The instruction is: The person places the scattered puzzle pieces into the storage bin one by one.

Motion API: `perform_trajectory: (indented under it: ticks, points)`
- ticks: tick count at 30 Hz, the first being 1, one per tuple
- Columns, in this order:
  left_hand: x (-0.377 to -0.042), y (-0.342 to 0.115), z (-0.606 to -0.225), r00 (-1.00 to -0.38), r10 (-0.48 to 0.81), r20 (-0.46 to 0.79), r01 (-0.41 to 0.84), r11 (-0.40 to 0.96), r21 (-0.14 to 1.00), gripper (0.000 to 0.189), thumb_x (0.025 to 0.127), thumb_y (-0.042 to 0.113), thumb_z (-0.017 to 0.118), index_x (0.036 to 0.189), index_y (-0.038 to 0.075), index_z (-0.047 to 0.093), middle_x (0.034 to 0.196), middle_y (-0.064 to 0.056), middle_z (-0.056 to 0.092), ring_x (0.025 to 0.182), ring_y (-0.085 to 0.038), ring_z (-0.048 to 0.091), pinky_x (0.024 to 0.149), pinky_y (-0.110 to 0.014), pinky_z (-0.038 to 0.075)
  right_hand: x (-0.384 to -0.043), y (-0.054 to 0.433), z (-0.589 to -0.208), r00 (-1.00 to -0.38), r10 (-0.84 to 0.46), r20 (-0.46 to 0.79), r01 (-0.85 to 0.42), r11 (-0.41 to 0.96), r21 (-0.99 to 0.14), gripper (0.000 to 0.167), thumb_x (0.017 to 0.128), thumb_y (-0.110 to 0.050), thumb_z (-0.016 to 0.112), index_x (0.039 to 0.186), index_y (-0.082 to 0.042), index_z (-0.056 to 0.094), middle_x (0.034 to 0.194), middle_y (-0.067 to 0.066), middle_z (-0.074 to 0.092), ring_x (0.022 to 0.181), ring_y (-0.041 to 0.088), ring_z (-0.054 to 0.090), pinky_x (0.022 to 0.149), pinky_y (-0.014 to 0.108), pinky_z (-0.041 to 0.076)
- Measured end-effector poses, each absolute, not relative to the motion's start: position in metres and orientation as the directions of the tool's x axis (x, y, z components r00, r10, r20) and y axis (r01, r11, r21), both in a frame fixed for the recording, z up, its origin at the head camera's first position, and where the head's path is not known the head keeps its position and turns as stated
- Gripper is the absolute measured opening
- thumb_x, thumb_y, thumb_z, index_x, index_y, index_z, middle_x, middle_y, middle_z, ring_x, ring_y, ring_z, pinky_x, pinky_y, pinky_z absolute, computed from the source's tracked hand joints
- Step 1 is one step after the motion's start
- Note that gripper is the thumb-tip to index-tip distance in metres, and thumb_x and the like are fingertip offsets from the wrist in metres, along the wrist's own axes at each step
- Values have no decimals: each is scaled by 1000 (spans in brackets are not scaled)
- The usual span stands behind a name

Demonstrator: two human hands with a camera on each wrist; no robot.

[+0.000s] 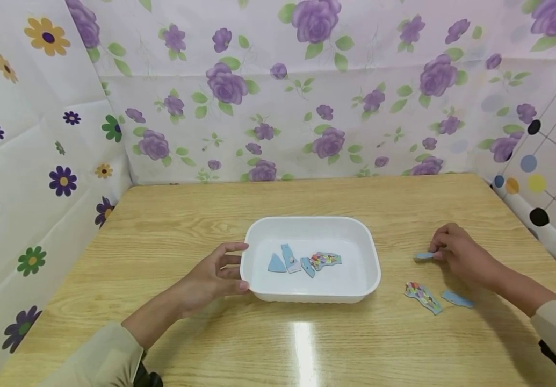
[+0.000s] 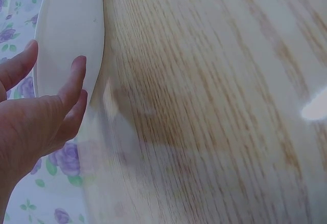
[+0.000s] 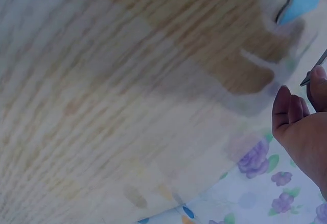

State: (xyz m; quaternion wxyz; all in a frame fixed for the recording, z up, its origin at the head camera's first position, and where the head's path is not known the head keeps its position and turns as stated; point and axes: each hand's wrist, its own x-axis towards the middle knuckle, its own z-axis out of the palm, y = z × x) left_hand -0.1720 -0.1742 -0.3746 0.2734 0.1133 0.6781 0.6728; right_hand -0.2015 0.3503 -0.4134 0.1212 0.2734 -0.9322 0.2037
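A white plastic tray [image 1: 369,269] stands mid-table, holding several flat puzzle pieces: a light blue triangle [image 1: 276,264], a longer blue piece [image 1: 288,255], a small blue piece [image 1: 308,267] and a multicoloured one [image 1: 326,259]. At the tray's left end my left hand [image 1: 205,282] rests its fingertips and thumb on the rim, fingers spread and fairly straight. My right hand [image 1: 461,258], right of the tray, pinches a light blue puzzle piece [image 1: 423,256] between thumb and fingers. In the right wrist view that piece [image 3: 307,79] appears edge-on.
Nearer the front right, a multicoloured puzzle piece [image 1: 423,297] and another blue piece [image 1: 457,299] lie on the wooden table [image 1: 200,215]. Flowered sheeting [image 1: 268,97] hangs behind the table, with a dotted sheet [image 1: 548,177] on the right and a daisy-patterned sheet [image 1: 41,134] on the left.
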Motion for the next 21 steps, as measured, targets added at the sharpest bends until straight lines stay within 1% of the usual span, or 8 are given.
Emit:
perform_trajectory:
  ticks: [4,7,11,15,21]
  points:
    - [-172,-174,-374,-825,519,-224,-221,67,973,85,82,1,74,149,13,23,147,-24,29,132,-42,38,94,-44,51,-202,348,-402,-863,-419,280,-501,775,-384,22,83,14,64,83,-8,59,100,13,47,88,22,47,64,25,44]
    - [-172,-175,-374,-825,517,-228,-227,67,972,86,82,1,75,149,15,23,147,-22,29,132,-41,39,94,-45,51,-203,346,-395,-877,-403,263,-480,774,-414,20,85,14,61,85,-5,59,102,14,45,89,23,46,63,28,46]
    - [-172,-175,-374,-823,522,-225,-223,68,973,86,82,1,74,149,14,23,147,-23,29,132,-42,38,94,-45,51,-205,344,-391,-875,-403,267,-482,769,-419,20,85,14,62,86,-5,59,106,15,44,89,23,46,63,26,48]
    - [-171,-174,-374,-822,525,-220,-215,72,974,85,83,2,74,149,12,22,147,-25,28,132,-43,38,94,-44,51,-208,340,-386,-862,-413,295,-503,770,-392,21,83,15,63,85,-6,60,106,15,44,89,22,47,61,24,45]
    - [-171,-174,-374,-823,525,-219,-213,73,974,84,83,1,74,149,13,22,147,-24,28,133,-42,37,94,-44,51,-214,334,-369,-874,-392,288,-483,773,-411,17,87,13,61,87,-4,61,109,18,42,95,28,46,61,29,45]
